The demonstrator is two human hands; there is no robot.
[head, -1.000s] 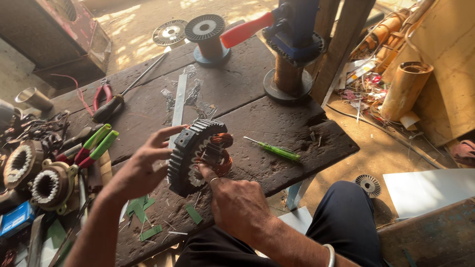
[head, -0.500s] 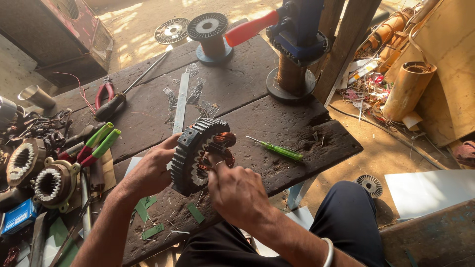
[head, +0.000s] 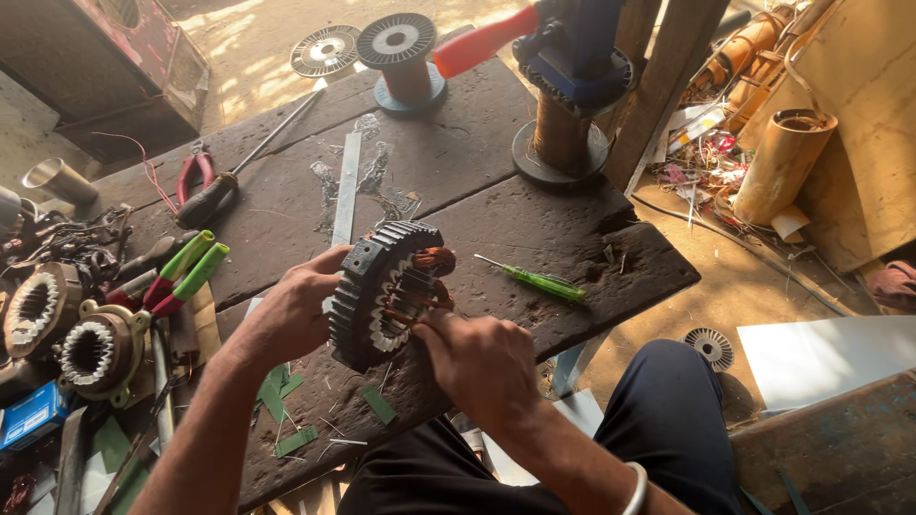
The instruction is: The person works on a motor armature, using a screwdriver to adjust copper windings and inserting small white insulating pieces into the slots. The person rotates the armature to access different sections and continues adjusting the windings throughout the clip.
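The left hand [head: 286, 319] gripped the outer rim of one black toothed stator [head: 382, 294], its fingers curled round the ribbed edge, holding the ring tilted on edge just above the dark wooden worktop [head: 534, 238]. The right hand [head: 482, 367] was closed at the ring's open face, its fingertips pinched at the copper coil [head: 434, 262] that sat inside the bore; whether it held a strand could not be told. The stator stood near the front middle of the worktop, between the two hands.

Just right of it lay one green screwdriver [head: 539, 281], apart from the ring. Behind it one flat metal strip [head: 345, 195] ran away from the person. At the left rear lay one pair of red-handled pliers [head: 196, 176] and one long black-handled screwdriver [head: 253, 157], close together. Two green-handled tools [head: 196, 267] lay side by side at the left edge, and beside them two more stators [head: 91, 348] with pale toothed bores, one behind the other.

At the far edge stood two wire spools: a dark one [head: 405, 52] on a blue base and a copper one [head: 563, 133] under a blue winder [head: 577, 43] with a red handle. Several green paper slips [head: 286, 401] lay scattered at the near edge. A third small finned disc [head: 711, 345] lay on the floor by the person's knee.
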